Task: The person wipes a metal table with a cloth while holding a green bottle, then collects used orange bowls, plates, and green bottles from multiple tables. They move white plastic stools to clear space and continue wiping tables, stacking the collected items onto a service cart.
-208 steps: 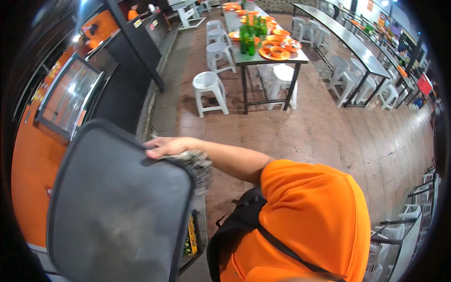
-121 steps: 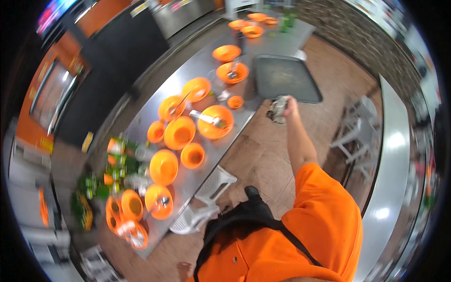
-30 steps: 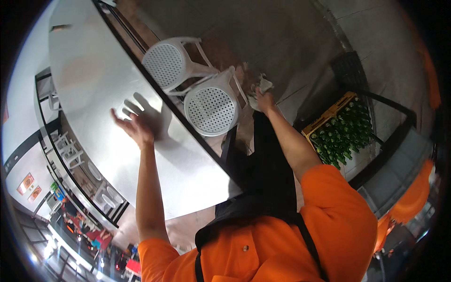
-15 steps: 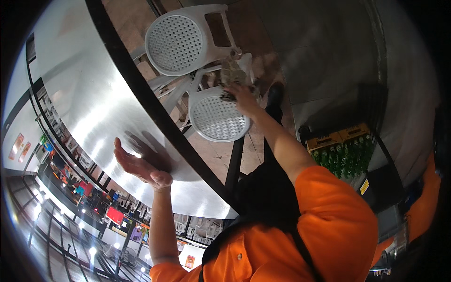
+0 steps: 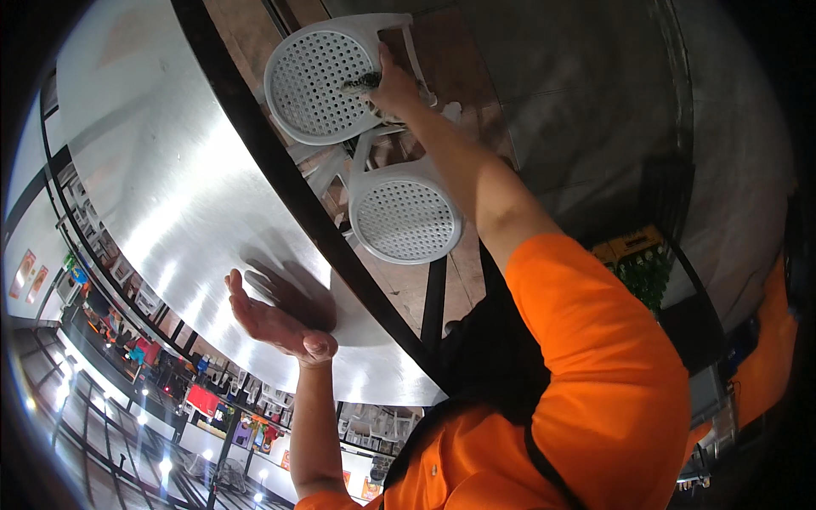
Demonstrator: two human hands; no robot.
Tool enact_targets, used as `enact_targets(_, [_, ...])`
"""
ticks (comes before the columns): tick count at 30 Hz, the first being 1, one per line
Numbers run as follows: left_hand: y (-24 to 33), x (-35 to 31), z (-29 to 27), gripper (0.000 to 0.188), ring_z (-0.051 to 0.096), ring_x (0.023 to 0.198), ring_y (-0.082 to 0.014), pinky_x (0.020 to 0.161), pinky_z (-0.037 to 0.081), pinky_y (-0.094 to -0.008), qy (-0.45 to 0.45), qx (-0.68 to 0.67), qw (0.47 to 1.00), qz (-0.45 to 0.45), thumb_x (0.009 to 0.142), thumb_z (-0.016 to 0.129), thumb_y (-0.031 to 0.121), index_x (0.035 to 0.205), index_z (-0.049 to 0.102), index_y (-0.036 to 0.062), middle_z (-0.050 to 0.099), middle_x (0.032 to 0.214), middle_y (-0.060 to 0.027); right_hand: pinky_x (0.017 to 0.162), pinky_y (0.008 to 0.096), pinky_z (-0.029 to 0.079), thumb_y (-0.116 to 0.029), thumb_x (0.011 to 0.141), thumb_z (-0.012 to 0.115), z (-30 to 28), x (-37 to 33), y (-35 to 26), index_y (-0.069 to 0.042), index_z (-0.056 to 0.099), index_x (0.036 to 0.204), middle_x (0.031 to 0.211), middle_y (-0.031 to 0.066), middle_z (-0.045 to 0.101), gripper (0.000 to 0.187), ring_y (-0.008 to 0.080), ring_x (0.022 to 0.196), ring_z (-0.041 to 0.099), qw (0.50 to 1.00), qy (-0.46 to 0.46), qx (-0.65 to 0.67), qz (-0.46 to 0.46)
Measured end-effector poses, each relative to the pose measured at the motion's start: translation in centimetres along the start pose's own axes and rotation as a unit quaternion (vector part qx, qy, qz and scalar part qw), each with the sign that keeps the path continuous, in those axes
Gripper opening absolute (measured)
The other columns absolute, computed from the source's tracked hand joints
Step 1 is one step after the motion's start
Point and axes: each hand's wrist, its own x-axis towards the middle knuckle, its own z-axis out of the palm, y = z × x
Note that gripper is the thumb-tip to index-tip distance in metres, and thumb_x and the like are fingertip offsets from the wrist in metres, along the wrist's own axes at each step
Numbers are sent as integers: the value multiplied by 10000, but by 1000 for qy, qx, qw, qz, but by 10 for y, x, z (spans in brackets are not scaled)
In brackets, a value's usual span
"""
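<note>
My right hand (image 5: 396,86) is reached out to the upper white plastic chair (image 5: 316,81), at the edge of its perforated round seat. Its fingers are closed on a crumpled cloth (image 5: 364,82), dark and patterned at the front and paler under the palm. Most of the cloth is hidden by the hand. Below stands the second white chair (image 5: 406,219), its seat bare. Over the shiny metal table (image 5: 170,161) my left hand (image 5: 276,325) is held with fingers stretched out and nothing in it. Its shadow lies on the tabletop beside it.
The table's dark curved edge (image 5: 255,161) runs between the tabletop and the chairs. Green bottles (image 5: 644,280) stand by a yellow crate (image 5: 633,241) at the right. Tiled floor (image 5: 463,64) shows beyond the chairs, and shelves of goods line the lower left.
My right hand has moved from the lower chair to the upper one, taking the cloth along. The left hand stays over the table, its pose nearly the same.
</note>
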Motion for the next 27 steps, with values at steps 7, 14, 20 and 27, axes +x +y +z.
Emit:
enact_targets(7, [-4, -5, -10, 953, 313, 1453, -424, 1208, 160, -547, -10, -13, 1000, 1, 942, 423, 700, 1570, 159, 35, 318, 1550, -282, 1004, 452, 499, -275, 791, 812, -30, 83, -5, -147, 290, 1576, 1288, 239, 636, 951, 404, 1166, 631, 988, -26, -40, -149])
enact_targets(14, [3, 4, 0, 949, 305, 1460, -403, 1206, 168, -554, -2, -23, 1000, -4, 942, 422, 699, 1570, 162, 37, 324, 1546, -272, 1010, 455, 497, -298, 759, 824, -10, 25, 15, -116, 313, 1552, 1296, 250, 626, 961, 413, 1169, 627, 986, 19, -15, -167])
enact_targets(20, [3, -2, -3, 937, 315, 1452, -394, 1206, 169, -545, -6, -31, 999, -12, 946, 429, 681, 1568, 162, 34, 322, 1543, -270, 1041, 434, 481, -349, 585, 938, -3, -164, 186, -42, 403, 1453, 1292, 254, 630, 1065, 394, 1205, 616, 986, -149, -61, 44])
enact_targets(27, [2, 11, 3, 933, 315, 1450, -384, 1203, 168, -541, -11, -29, 999, 9, 952, 429, 675, 1566, 155, 28, 327, 1536, -270, 996, 418, 516, -321, 663, 873, 38, -161, 109, 84, 618, 1245, 1240, 285, 646, 753, 377, 1164, 643, 964, -217, -125, 94])
